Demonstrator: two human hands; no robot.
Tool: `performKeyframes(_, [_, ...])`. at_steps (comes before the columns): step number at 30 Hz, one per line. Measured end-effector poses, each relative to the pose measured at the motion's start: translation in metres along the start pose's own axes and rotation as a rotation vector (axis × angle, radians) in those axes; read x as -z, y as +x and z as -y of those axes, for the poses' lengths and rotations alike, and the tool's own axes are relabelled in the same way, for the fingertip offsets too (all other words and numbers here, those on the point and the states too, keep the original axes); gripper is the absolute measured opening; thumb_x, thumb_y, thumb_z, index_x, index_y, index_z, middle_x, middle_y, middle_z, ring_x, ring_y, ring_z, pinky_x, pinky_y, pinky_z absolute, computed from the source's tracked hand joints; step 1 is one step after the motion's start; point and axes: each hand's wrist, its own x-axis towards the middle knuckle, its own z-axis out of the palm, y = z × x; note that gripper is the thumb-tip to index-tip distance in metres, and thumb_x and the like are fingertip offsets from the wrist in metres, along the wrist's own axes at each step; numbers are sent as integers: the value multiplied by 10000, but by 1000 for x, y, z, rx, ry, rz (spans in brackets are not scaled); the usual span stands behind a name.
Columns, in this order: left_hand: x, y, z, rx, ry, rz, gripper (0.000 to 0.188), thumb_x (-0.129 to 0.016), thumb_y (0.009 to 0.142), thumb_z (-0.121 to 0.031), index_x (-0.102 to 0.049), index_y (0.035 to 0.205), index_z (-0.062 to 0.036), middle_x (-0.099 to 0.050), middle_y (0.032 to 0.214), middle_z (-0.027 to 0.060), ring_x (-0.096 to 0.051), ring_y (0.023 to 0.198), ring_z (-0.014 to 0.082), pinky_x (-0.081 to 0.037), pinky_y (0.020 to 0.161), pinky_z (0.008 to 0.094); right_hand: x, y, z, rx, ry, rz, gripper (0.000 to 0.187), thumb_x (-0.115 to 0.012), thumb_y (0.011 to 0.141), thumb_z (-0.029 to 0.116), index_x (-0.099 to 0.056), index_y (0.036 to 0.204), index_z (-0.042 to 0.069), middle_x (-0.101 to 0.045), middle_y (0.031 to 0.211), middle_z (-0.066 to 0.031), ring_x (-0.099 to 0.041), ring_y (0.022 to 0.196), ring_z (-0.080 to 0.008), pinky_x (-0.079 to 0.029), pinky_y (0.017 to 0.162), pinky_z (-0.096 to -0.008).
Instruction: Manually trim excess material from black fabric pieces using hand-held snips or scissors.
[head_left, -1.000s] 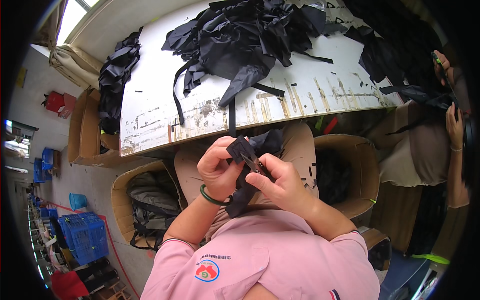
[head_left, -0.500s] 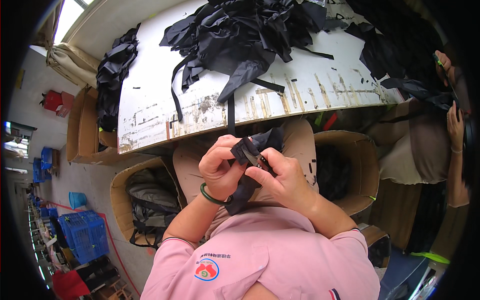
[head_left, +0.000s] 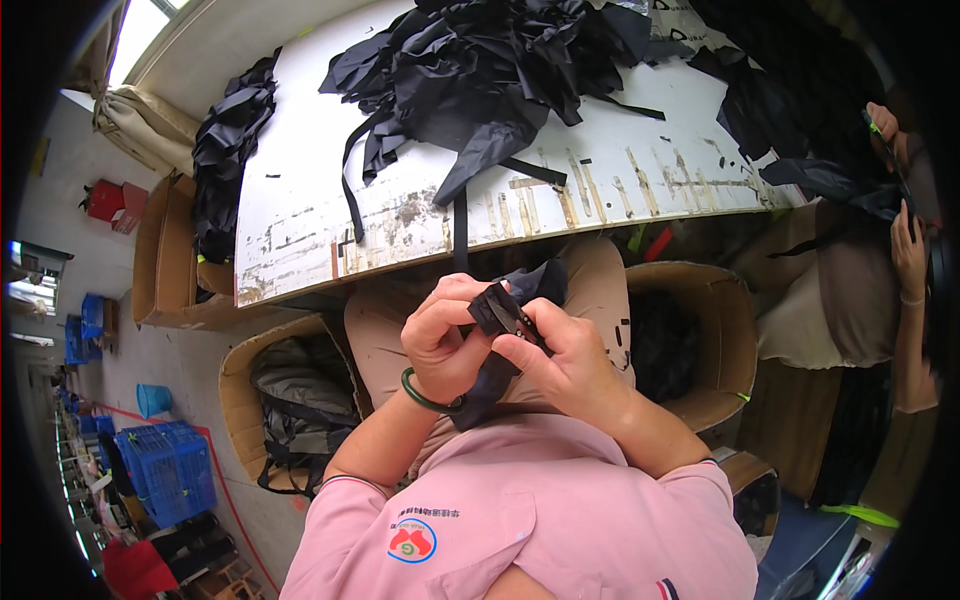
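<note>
My left hand [head_left: 443, 345] is closed in a pinch on the end of a piece of black fabric [head_left: 486, 310]. A dark bracelet sits at its wrist. More of the same dark cloth hangs below and behind both hands, over my lap. In my right hand [head_left: 565, 358] is a small pair of thread snips [head_left: 522, 325], its metal blades lying against the fabric beside the left fingertips. My right fingers wrap its handles, so most of the grip is hidden. A black strap [head_left: 460, 230] runs down from the table edge just behind my left hand.
Ahead stands a white worn table [head_left: 300, 200] with a heap of black fabric pieces [head_left: 470, 70]. Cardboard boxes with dark contents flank my lap, one box [head_left: 240, 400] left and another box [head_left: 735, 340] right. At far right, another person's hands [head_left: 908, 250] hold dark cloth.
My left hand has shifted slightly to the right, and the fabric end has turned a little against the snips. My right hand stays nearly in place.
</note>
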Motion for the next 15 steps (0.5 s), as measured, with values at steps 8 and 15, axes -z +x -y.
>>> performKeyframes(8, [3, -5, 0, 100, -73, 35, 202, -668, 738, 117, -571, 809, -45, -666, 903, 98, -620, 877, 222, -456, 853, 380, 2, -3, -2, -24, 48, 10, 300, -669, 893, 291, -531, 843, 29, -525, 596, -114, -533, 493, -254, -414, 480, -341])
performKeyframes(15, [12, 0, 7, 63, -113, 143, 210, -656, 689, 140, -611, 824, -14, -676, 957, 118, -606, 850, 223, -458, 775, 350, 6, -3, -3, -54, 63, 33, 312, -663, 900, 291, -527, 842, 16, -536, 610, -110, -529, 517, -204, -415, 496, -333])
